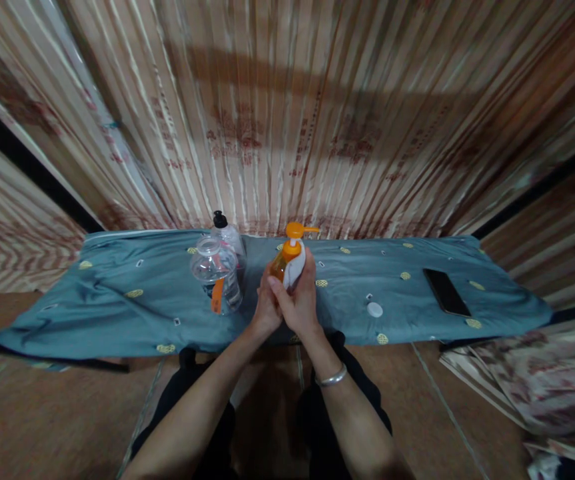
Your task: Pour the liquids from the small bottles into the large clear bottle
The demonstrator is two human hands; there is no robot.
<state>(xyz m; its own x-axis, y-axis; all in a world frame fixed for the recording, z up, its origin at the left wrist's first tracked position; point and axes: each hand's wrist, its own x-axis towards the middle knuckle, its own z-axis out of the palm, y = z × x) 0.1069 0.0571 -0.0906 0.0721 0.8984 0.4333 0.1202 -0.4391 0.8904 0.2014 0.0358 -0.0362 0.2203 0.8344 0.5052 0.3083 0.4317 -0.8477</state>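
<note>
Left hand (266, 308) and right hand (303, 303) clamp fingers around pump bottle (294, 268); clear container (203, 269) stands left of those fingers.

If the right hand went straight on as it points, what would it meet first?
The orange pump bottle, clasped between the right hand and left hand; beyond that, probably the patterned curtain, though depth is unclear here.
</note>
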